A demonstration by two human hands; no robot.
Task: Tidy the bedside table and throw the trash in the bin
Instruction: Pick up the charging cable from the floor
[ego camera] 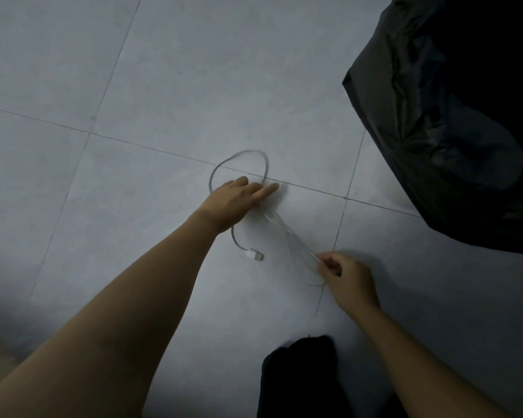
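Note:
A white charging cable (242, 155) lies on the grey tiled floor in a loop, its USB plug (255, 255) resting free between my hands. My left hand (236, 202) reaches over the loop, fingers stretched forward and pressing on the cable where its strands cross. My right hand (346, 274) is lower right, pinching several folded strands of the same cable between thumb and fingers. The strands run taut from one hand to the other.
A black plastic bin bag (453, 131) fills the upper right corner, standing on the floor close to my right hand. A dark piece of clothing or my leg (299, 378) shows at the bottom centre. Pale floor tiles (133, 70) spread out to the left and ahead.

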